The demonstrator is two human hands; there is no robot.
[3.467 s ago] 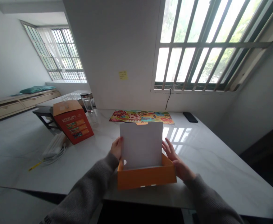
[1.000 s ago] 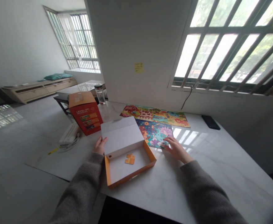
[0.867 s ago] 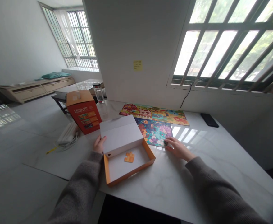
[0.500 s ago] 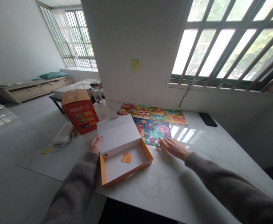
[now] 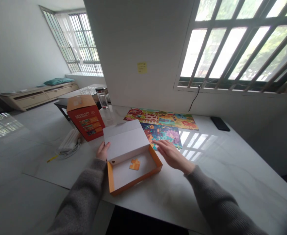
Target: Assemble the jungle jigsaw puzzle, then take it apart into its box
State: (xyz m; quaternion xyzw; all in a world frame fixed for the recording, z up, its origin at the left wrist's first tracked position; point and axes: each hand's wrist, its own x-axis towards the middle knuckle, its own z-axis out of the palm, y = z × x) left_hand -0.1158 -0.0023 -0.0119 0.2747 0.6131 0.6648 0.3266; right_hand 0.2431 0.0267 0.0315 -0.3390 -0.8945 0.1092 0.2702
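Note:
In front of me an orange box (image 5: 136,188) stands with its white-lined lid (image 5: 123,139) folded back. Inside it lies a single orange puzzle piece (image 5: 135,164). My left hand (image 5: 102,151) grips the lid's left edge, thumb on the white face. My right hand (image 5: 171,156) is over the right back corner of the box, fingers stretched out and nothing visible in them. Beyond its fingertips is a dark blue and purple jigsaw puzzle (image 5: 170,134), partly covered by the lid and the hand. Behind that lie a farm puzzle (image 5: 149,117) and an animal puzzle (image 5: 181,120).
A red carton (image 5: 88,122) stands at the left back, beside a glass bottle (image 5: 102,99). A power strip with a white cable (image 5: 71,143) lies left of the box. On the right of the marble table (image 5: 221,166) is a black phone (image 5: 220,124).
My right hand has moved left, from the lower right edge of the blue puzzle to the box's right back corner. My left hand keeps its hold on the lid.

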